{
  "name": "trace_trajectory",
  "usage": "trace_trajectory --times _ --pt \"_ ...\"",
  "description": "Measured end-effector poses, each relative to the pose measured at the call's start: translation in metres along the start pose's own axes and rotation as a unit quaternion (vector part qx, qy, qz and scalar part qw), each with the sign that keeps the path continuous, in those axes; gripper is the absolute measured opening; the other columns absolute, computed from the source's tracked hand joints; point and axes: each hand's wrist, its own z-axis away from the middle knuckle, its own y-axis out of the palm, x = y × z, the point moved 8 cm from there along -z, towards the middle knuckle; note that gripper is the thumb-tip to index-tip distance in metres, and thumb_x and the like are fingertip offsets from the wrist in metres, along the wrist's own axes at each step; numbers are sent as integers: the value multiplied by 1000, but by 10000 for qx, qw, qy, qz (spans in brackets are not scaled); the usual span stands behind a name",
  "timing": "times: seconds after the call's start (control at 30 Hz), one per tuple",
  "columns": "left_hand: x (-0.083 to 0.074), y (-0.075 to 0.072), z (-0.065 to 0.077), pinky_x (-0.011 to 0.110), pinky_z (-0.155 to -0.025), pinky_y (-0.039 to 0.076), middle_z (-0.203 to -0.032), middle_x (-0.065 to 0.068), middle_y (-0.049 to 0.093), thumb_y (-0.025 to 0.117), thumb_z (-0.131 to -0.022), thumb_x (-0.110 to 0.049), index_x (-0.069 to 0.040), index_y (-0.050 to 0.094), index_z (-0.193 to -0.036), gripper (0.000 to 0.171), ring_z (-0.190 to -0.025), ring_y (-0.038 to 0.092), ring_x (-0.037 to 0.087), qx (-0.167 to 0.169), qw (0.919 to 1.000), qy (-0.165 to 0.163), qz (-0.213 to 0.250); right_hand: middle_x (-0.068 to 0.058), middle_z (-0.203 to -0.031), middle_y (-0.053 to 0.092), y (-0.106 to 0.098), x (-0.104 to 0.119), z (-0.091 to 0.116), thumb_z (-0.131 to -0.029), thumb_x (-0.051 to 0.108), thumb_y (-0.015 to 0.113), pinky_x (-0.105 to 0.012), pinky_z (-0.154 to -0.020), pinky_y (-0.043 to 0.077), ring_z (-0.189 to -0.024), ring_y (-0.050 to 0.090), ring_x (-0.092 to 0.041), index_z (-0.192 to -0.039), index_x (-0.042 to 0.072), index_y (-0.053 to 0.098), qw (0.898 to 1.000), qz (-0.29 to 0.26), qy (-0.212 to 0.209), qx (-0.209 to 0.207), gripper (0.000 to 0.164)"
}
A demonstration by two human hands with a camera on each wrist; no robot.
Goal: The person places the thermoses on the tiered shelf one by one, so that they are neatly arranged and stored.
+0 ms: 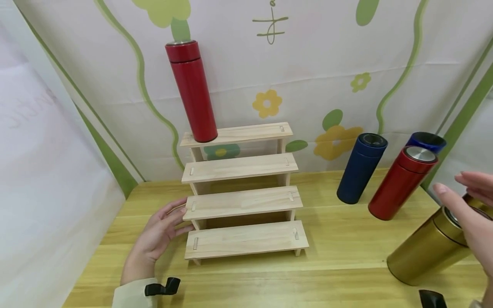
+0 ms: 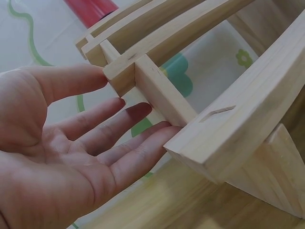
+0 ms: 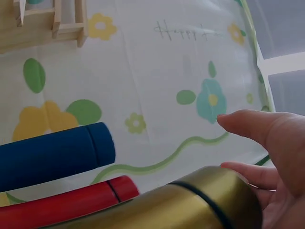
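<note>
A pale wooden four-step rack (image 1: 242, 203) stands on the table. My left hand (image 1: 159, 233) is at its left side; in the left wrist view the thumb (image 2: 76, 81) meets a shelf end and the loosely extended fingers (image 2: 138, 157) lie along the side. A tall red thermos (image 1: 194, 94) stands upright on the left end of the top step. At the far right, my right hand (image 1: 475, 231) is spread beside the lid of a gold thermos (image 1: 427, 248). Its thumb is apart from the lid in the right wrist view, and some fingers are partly hidden behind the lid.
Right of the rack stand a dark blue thermos (image 1: 358, 171), a red thermos (image 1: 402, 184) with a silver top, and a brighter blue container (image 1: 427, 141) partly hidden behind it. A flower-printed cloth (image 1: 239, 55) hangs behind the wooden table (image 1: 327, 273).
</note>
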Motion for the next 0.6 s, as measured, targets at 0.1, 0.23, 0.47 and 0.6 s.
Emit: trace_trajectory --times 0.1,0.23,0.47,0.6 --pt "2 0 0 41 -102 63 -132 -10 73 56 -112 -14 -3 41 -157 49 -125 71 9 11 10000 -16 45 45 -103 59 3 -5 -2 -96 16 79 -2 -102 40 -100 52 20 -127 40 71 9998 -135 124 -57 40" --pt "2 0 0 41 -102 63 -132 -10 72 56 -112 -15 -2 39 -158 51 -125 70 9 33 10000 17 30 40 -94 65 10 -6 -2 -93 9 81 2 -82 43 -87 59 19 -108 43 71 9989 -467 55 -30 38" --pt "0 0 0 40 -103 62 -133 -11 72 57 -112 -16 1 35 -161 56 -126 70 9 57 10000 22 5 28 -97 67 23 -13 -4 -92 7 83 2 -69 46 -81 62 12 -98 32 75 9929 -804 828 288 27" --pt "0 0 0 39 -102 62 -132 -11 72 57 -112 -16 1 36 -161 56 -125 71 9 46 10000 10 10 29 -102 62 27 -21 -3 -90 16 86 2 -69 43 -86 57 10 -103 35 75 9915 -397 1171 410 26"
